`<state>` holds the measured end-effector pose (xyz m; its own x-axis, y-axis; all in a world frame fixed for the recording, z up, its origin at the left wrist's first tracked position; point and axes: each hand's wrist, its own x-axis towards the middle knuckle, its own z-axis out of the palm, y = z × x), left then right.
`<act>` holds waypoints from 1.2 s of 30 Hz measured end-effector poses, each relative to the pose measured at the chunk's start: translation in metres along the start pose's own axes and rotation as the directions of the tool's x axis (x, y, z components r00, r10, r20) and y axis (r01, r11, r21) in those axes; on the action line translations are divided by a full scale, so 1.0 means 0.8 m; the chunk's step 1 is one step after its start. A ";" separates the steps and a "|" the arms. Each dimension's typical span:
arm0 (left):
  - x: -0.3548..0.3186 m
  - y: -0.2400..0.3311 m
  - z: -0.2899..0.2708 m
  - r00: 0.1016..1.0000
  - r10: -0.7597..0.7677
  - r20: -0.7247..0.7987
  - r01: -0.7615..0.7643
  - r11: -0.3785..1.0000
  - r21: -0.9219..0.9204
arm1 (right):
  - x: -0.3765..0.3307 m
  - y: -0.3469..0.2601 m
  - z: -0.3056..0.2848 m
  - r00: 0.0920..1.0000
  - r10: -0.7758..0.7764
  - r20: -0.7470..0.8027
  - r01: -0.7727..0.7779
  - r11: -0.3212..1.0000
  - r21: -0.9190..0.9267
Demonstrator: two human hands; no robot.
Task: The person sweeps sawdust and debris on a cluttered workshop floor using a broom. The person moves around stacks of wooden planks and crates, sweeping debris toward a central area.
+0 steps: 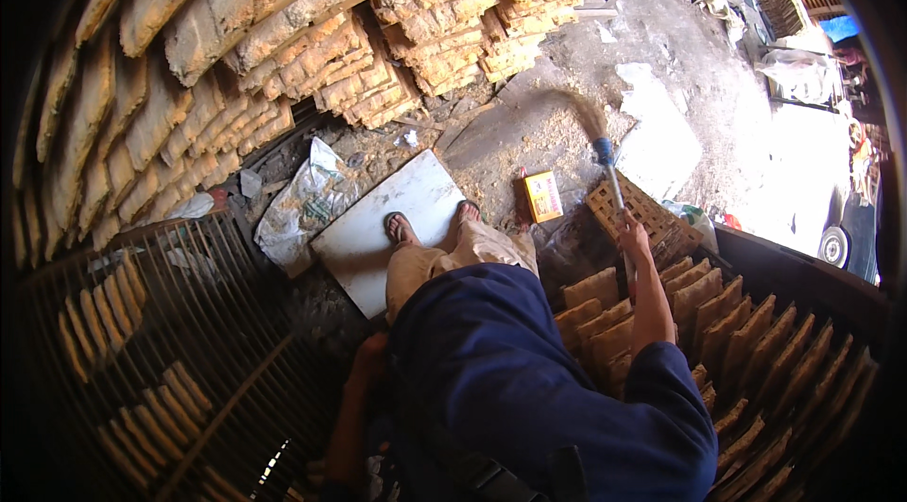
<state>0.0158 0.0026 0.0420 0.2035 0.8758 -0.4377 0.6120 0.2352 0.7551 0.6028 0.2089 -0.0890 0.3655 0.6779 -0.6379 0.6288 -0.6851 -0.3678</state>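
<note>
My right hand [634, 236] is closed around the handle of a broom [615, 183]. The broom reaches away from me, with a blue binding where its brown bristles begin. Those bristles rest on the dusty floor [515, 129], among scattered crumbs. My left hand [374, 347] hangs low beside my leg in shadow, nearest to the slatted rack [255, 313]; its fingers are too dark to make out. Beneath my sandalled feet lies a white board [364, 242]. A yellow box [542, 196] stands on the floor between my feet and a brown lattice crate [652, 219].
Stacked rough tan slabs [236, 6] rise along the far left. More thin slabs [756, 341] stand in rows at my right, and others sit in the slatted rack. A crumpled white sack [307, 195] lies beside the board. White sheeting [661, 138] covers floor beyond the broom.
</note>
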 end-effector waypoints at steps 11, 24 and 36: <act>0.039 0.023 -0.013 0.991 0.127 0.050 -0.126 0.992 -0.018 | -0.100 0.013 -0.027 0.977 -0.201 0.075 0.206 0.976 -0.073; 0.020 -0.004 -0.009 0.985 0.149 0.091 -0.154 0.987 0.048 | -0.130 -0.175 0.178 0.680 -0.469 0.563 0.606 0.792 -0.073; 0.017 -0.027 -0.038 0.986 0.151 0.069 -0.151 0.988 -0.001 | -0.131 -0.025 0.178 0.964 -0.160 0.213 0.159 0.987 0.020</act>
<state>-0.0179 0.0222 0.0348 0.3460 0.8700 -0.3513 0.5733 0.1003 0.8132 0.4541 0.1139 -0.1112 0.1055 0.7059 -0.7004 0.6652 -0.5736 -0.4779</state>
